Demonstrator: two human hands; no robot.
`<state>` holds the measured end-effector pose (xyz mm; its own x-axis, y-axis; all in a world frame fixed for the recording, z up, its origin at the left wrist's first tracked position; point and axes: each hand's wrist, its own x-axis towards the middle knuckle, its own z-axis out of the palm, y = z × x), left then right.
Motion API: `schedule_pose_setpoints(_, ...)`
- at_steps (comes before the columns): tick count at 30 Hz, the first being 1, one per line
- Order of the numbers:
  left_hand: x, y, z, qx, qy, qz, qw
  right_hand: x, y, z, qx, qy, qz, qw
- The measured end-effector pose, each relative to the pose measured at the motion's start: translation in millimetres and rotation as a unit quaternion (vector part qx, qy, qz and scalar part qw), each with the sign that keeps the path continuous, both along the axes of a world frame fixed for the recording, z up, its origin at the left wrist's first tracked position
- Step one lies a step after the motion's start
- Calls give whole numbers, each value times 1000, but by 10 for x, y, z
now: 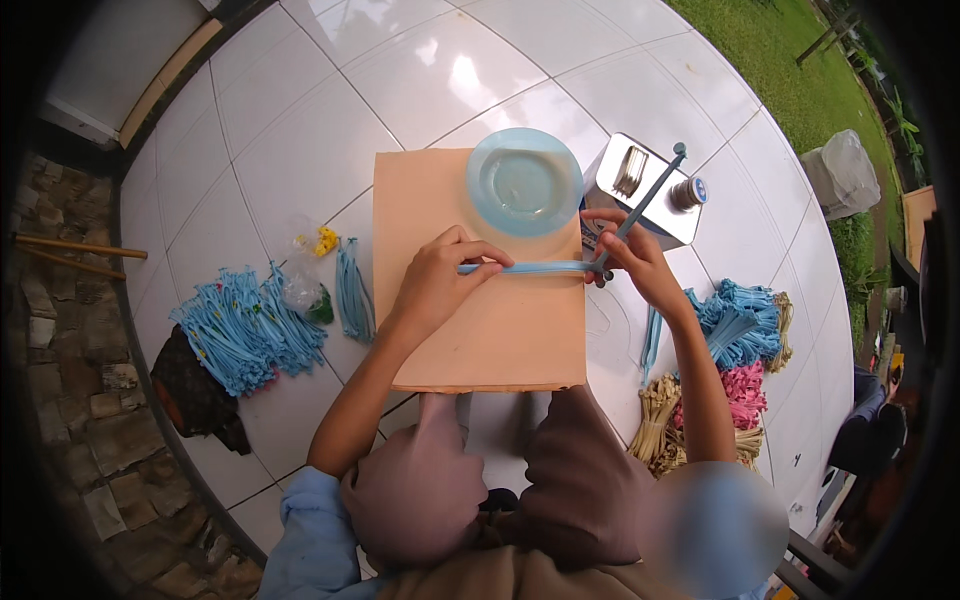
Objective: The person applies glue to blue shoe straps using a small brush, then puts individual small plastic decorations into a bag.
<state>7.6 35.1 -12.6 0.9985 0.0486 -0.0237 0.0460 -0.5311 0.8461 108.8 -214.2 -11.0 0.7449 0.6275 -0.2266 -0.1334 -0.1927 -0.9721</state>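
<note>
Tiled floor (290, 130) is surrounding tan board (480, 340). At board's three-o'clock edge, right hand (635, 262) is pinching blue strips (545, 267) where crossing; left hand (445, 272) is gripping nine-o'clock end. Seemingly joining; next move is needing steady hold.

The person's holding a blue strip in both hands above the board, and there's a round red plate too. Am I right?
Nearly! The round plate is see-through blue, not red, as the head view shows. The rest is right: the left hand and right hand hold a blue strip above the board.
</note>
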Motion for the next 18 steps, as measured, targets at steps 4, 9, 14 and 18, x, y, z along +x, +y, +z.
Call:
schedule_pose_setpoints(4, 33, 45, -36, 45, -26, -17, 999, 83, 37, -115, 23, 54, 4, 998)
schedule_pose_setpoints(9, 82, 7, -54, 93, -51, -27, 994, 183, 58, -117, 29, 73, 12, 997)
schedule_pose_setpoints(14, 104, 2, -58, 103, -56, -27, 993, 197, 89, -96, 22, 43, 7, 999)
schedule_pose_setpoints(18, 103, -15, -44, 97, -56, -27, 993, 212, 76, -76, 5, 43, 14, 999)
